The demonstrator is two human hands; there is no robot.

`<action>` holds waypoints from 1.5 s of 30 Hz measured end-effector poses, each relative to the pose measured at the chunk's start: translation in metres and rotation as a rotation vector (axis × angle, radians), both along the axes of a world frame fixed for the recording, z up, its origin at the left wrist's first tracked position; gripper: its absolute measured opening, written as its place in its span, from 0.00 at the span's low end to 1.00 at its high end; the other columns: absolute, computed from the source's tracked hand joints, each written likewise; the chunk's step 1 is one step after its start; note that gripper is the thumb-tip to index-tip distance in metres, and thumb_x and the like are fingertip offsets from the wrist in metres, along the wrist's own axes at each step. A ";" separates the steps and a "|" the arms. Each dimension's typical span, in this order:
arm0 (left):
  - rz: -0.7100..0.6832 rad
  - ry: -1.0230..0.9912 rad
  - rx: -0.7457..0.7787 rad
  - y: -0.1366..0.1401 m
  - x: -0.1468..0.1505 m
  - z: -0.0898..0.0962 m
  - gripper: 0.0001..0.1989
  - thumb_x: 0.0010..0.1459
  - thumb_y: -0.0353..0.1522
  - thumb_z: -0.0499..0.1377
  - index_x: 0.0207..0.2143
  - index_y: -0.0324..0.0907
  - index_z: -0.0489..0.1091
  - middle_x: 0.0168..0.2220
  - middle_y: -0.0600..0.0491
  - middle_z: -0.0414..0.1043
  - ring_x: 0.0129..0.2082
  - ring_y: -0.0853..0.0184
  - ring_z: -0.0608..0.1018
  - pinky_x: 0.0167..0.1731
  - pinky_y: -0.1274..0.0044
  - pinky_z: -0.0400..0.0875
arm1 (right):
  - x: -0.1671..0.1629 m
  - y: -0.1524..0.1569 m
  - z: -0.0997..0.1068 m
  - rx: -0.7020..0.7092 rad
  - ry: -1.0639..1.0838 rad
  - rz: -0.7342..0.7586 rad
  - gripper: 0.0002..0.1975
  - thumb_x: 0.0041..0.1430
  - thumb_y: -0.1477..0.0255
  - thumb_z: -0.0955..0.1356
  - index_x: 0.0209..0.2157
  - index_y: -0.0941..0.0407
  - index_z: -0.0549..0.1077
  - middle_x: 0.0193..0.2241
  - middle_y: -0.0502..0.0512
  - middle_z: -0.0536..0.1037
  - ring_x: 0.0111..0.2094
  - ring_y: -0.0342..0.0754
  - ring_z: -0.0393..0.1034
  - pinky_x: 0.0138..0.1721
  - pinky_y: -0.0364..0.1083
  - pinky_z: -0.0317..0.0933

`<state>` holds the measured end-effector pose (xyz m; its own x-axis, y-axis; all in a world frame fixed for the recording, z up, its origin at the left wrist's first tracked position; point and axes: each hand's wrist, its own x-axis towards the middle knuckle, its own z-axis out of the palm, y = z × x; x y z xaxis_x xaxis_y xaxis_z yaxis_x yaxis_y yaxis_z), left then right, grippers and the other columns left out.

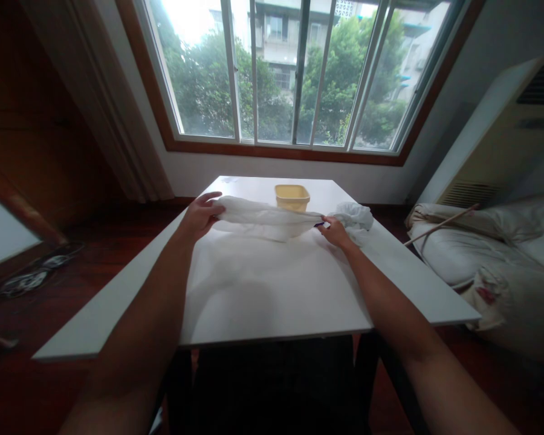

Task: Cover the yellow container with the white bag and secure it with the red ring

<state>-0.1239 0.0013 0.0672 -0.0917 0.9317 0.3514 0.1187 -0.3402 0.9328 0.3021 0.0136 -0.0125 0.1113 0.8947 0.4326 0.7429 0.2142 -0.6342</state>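
A long, thin white sheet-like piece [263,214], plastic or cloth I cannot tell which, is stretched sideways between my two hands above the white table [272,296]. My left hand [202,215] pinches its left end, thumb and fingers closed on the edge. My right hand [334,231] grips its right end, and a small dark purple bit [318,225] shows at the fingertips. Just beyond my right hand lies a crumpled white plastic bag [356,215]. Behind the stretched piece stands a yellow plastic tub [292,197], its lower part partly covered.
The table's far edge lies near the wall below a wide window [276,78]. On the right, a bulky covered heap [453,241] carries a thin stick [442,225], beside a tall standing air conditioner [494,139]. Coiled cables [31,275] lie on the floor at left.
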 end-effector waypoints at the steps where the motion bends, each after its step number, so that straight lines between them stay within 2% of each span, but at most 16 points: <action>1: 0.092 0.167 -0.003 0.003 0.000 -0.005 0.23 0.42 0.30 0.63 0.45 0.41 0.74 0.32 0.50 0.74 0.34 0.61 0.77 0.37 0.70 0.73 | 0.000 -0.001 0.000 -0.004 -0.002 0.002 0.19 0.52 0.72 0.70 0.47 0.60 0.77 0.50 0.63 0.76 0.33 0.46 0.76 0.42 0.45 0.68; 5: 0.427 0.758 -0.037 0.006 0.001 -0.016 0.15 0.39 0.25 0.60 0.33 0.42 0.76 0.28 0.48 0.73 0.36 0.55 0.76 0.41 0.68 0.71 | -0.005 -0.005 0.006 0.010 0.002 0.026 0.19 0.51 0.73 0.70 0.46 0.60 0.78 0.47 0.62 0.78 0.34 0.47 0.75 0.44 0.46 0.68; 7: 0.558 0.802 0.043 0.000 0.003 -0.011 0.15 0.42 0.25 0.58 0.35 0.42 0.75 0.31 0.46 0.74 0.38 0.54 0.76 0.42 0.68 0.70 | -0.010 -0.009 0.010 0.090 0.025 0.080 0.20 0.53 0.72 0.69 0.49 0.61 0.76 0.48 0.63 0.77 0.36 0.47 0.75 0.44 0.47 0.68; 9: 0.663 0.752 0.228 -0.009 0.009 -0.004 0.16 0.47 0.25 0.55 0.39 0.42 0.73 0.37 0.46 0.74 0.41 0.56 0.76 0.45 0.69 0.68 | -0.016 -0.012 0.014 0.210 0.074 0.145 0.22 0.56 0.69 0.68 0.52 0.60 0.73 0.52 0.64 0.75 0.37 0.47 0.74 0.42 0.47 0.69; 11: 0.691 0.733 0.377 -0.018 0.021 0.002 0.17 0.50 0.25 0.53 0.42 0.41 0.72 0.42 0.46 0.73 0.44 0.57 0.75 0.47 0.70 0.67 | -0.022 -0.015 0.015 0.277 0.108 0.210 0.22 0.58 0.66 0.67 0.53 0.59 0.73 0.52 0.63 0.74 0.36 0.46 0.74 0.40 0.46 0.70; 16: 0.450 0.909 0.246 -0.032 0.061 0.002 0.16 0.50 0.26 0.55 0.41 0.43 0.73 0.41 0.47 0.73 0.41 0.57 0.75 0.41 0.71 0.67 | -0.034 -0.020 0.015 0.193 0.043 0.348 0.15 0.60 0.64 0.66 0.42 0.58 0.79 0.42 0.60 0.80 0.33 0.46 0.74 0.35 0.45 0.69; 20: 0.344 0.812 0.271 -0.042 0.088 0.001 0.16 0.51 0.27 0.56 0.43 0.44 0.72 0.39 0.49 0.74 0.39 0.59 0.76 0.41 0.72 0.68 | -0.042 -0.033 0.026 0.221 0.115 0.296 0.16 0.60 0.61 0.67 0.39 0.58 0.79 0.33 0.57 0.81 0.29 0.46 0.73 0.33 0.45 0.68; 24: 0.093 0.675 0.247 -0.051 0.115 -0.009 0.19 0.51 0.27 0.55 0.46 0.43 0.72 0.41 0.49 0.76 0.38 0.61 0.77 0.41 0.72 0.71 | -0.063 -0.051 0.036 0.266 0.127 0.415 0.19 0.58 0.61 0.69 0.48 0.56 0.76 0.35 0.55 0.81 0.30 0.45 0.72 0.35 0.45 0.69; 26: -0.110 0.618 0.308 -0.056 0.127 -0.017 0.21 0.50 0.26 0.55 0.48 0.42 0.71 0.44 0.48 0.76 0.41 0.62 0.78 0.42 0.72 0.72 | -0.076 -0.060 0.037 0.262 0.105 0.503 0.29 0.56 0.61 0.71 0.58 0.54 0.69 0.37 0.54 0.80 0.28 0.44 0.70 0.34 0.45 0.69; 28: -0.297 0.577 0.399 -0.062 0.135 -0.021 0.23 0.52 0.26 0.55 0.52 0.42 0.69 0.48 0.47 0.75 0.46 0.61 0.77 0.46 0.71 0.72 | -0.087 -0.066 0.036 0.248 0.074 0.583 0.33 0.55 0.62 0.71 0.62 0.53 0.64 0.40 0.54 0.80 0.29 0.44 0.71 0.34 0.44 0.68; 31: -0.425 0.567 0.473 -0.070 0.138 -0.019 0.23 0.57 0.29 0.54 0.56 0.44 0.66 0.51 0.46 0.75 0.49 0.61 0.77 0.49 0.69 0.71 | -0.093 -0.069 0.036 0.241 0.047 0.623 0.23 0.57 0.65 0.69 0.54 0.54 0.72 0.40 0.54 0.80 0.34 0.48 0.74 0.38 0.46 0.68; 35: -0.379 0.646 0.527 -0.065 0.125 -0.011 0.24 0.61 0.35 0.56 0.60 0.45 0.63 0.54 0.45 0.72 0.52 0.59 0.75 0.54 0.67 0.67 | -0.081 -0.063 0.038 0.237 0.100 0.491 0.11 0.58 0.68 0.67 0.40 0.55 0.79 0.35 0.54 0.82 0.34 0.49 0.74 0.38 0.46 0.67; 38: -0.276 0.839 0.510 -0.046 0.107 -0.019 0.35 0.54 0.44 0.64 0.62 0.46 0.62 0.60 0.44 0.67 0.60 0.52 0.68 0.61 0.60 0.57 | -0.068 -0.056 0.040 0.215 0.207 0.419 0.10 0.53 0.69 0.68 0.37 0.55 0.79 0.32 0.53 0.81 0.30 0.46 0.73 0.34 0.44 0.66; 40: -0.237 0.948 0.408 -0.029 0.093 -0.032 0.39 0.47 0.46 0.67 0.61 0.47 0.64 0.59 0.43 0.68 0.60 0.49 0.68 0.64 0.56 0.47 | -0.060 -0.052 0.040 0.183 0.300 0.404 0.11 0.50 0.69 0.69 0.36 0.56 0.79 0.29 0.51 0.80 0.27 0.44 0.71 0.31 0.43 0.66; 42: -0.185 1.006 0.257 -0.011 0.079 -0.047 0.32 0.46 0.45 0.68 0.54 0.47 0.70 0.54 0.43 0.73 0.57 0.49 0.71 0.65 0.53 0.40 | -0.053 -0.046 0.040 0.166 0.395 0.389 0.11 0.48 0.69 0.69 0.35 0.56 0.78 0.26 0.49 0.78 0.25 0.43 0.70 0.30 0.42 0.65; 45: -0.061 1.075 0.127 0.008 0.062 -0.062 0.13 0.53 0.40 0.62 0.40 0.46 0.76 0.41 0.44 0.79 0.50 0.50 0.76 0.64 0.54 0.42 | -0.040 -0.034 0.039 0.181 0.561 0.313 0.13 0.45 0.67 0.69 0.34 0.57 0.77 0.26 0.48 0.77 0.25 0.42 0.68 0.28 0.41 0.63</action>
